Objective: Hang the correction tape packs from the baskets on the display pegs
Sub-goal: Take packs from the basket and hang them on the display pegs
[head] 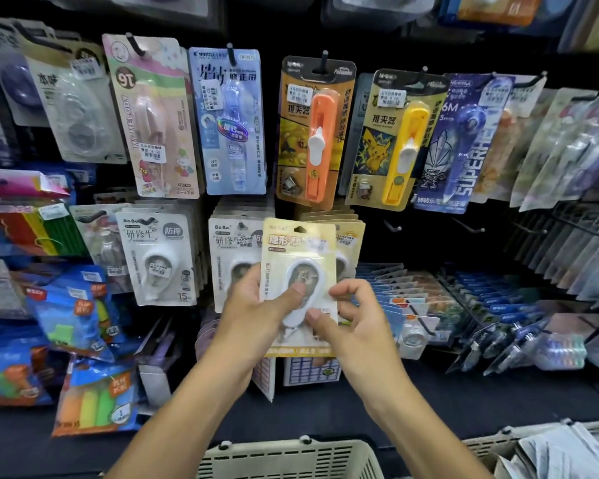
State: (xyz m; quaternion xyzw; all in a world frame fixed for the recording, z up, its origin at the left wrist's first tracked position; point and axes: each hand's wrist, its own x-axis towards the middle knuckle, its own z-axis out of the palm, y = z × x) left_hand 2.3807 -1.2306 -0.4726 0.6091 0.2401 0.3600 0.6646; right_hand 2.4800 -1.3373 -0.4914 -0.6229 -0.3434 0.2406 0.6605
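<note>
1. Head view: both hands hold one pale-yellow carded correction tape pack (298, 267) upright before the pegboard. The left hand (256, 305) pinches it, thumb on the white blister; the right hand (353, 316) pinches its lower right edge.
2. Risk, I judge: its hang hole may miss the peg behind, or the pack may drop toward the beige slotted plastic basket (291, 458).
3. Legible nearby: "BoBo", "MY MELODY", "SUPERHERO", "15m".
</note>
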